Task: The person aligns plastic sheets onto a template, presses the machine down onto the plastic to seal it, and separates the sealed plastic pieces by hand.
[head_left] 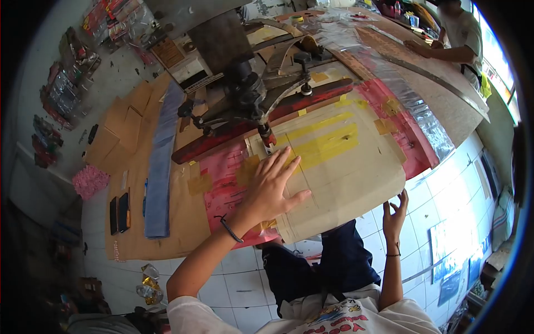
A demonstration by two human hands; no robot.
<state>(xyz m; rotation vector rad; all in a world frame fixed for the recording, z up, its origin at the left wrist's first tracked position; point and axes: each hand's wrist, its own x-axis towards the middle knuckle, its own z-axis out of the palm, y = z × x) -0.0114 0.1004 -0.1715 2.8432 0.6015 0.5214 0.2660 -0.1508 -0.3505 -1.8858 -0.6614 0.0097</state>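
Note:
My left hand (272,186) lies flat with spread fingers on a large tan sheet (350,181). Its fingertips are close below the red tip (268,138) of a dark machine head (245,86). Yellow tape strips (328,146) cross the sheet, and a thin line runs along its left part. My right hand (395,216) is at the sheet's near right corner, fingers apart and bent; whether the fingertips touch the edge I cannot tell. Red film (225,172) with brown tape patches shows at the left of the sheet, and more red film (409,139) at the right.
A long red bar (214,146) spans behind the sheet. On the left of the table lie a blue-grey strip (161,183), a dark phone-like object (123,211) and folded cardboard (125,125). A co-worker (464,42) stands at the table's far right. White tiles (239,286) cover the floor.

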